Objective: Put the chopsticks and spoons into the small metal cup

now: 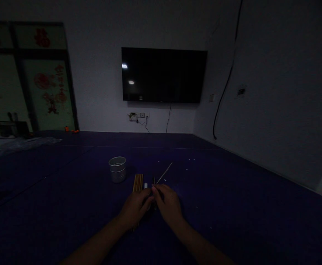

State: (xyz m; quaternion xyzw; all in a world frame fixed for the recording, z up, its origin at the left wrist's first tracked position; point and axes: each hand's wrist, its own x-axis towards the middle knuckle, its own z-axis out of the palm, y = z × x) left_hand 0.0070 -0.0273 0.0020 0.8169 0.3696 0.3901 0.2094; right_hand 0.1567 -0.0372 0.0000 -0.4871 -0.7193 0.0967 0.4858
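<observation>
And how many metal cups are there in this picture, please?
1. The metal cup stands upright on the purple surface, left of the sticks and beyond the left hand. The far left is too dim to rule out another.

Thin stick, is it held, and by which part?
The thin stick, toward its near end, in the right hand; whether the left hand grips it is unclear.

Red 福 (42, 37) on 2 upper door panes (58, 38); lower red characters (59, 70) illegible.
</observation>
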